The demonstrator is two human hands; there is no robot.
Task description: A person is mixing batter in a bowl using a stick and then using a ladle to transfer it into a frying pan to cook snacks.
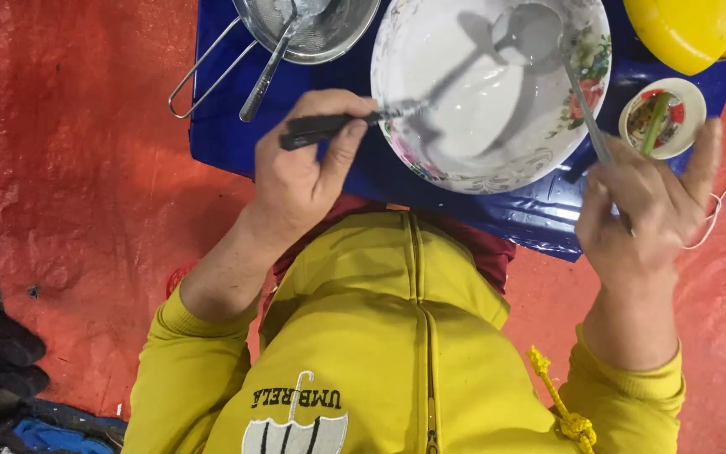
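Nearest, at 6 o'clock, a yellow hoodie (380,336) is seen. At 9 o'clock of the bowl, the left hand (296,181) is closed around a black-handled tool (325,126), thumb pressed along it, the tip laid on the rim. At 3 o'clock, a metal spoon (583,105) is pinched by the right hand (644,210), index finger spread. The white floral bowl (464,101) is set on a blue sheet (228,126). Farther, a metal strainer (308,29) is seen at 11 o'clock.

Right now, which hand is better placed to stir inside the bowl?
Right hand: its spoon head already lies inside the bowl, while the left hand's black-handled tool only reaches the rim.
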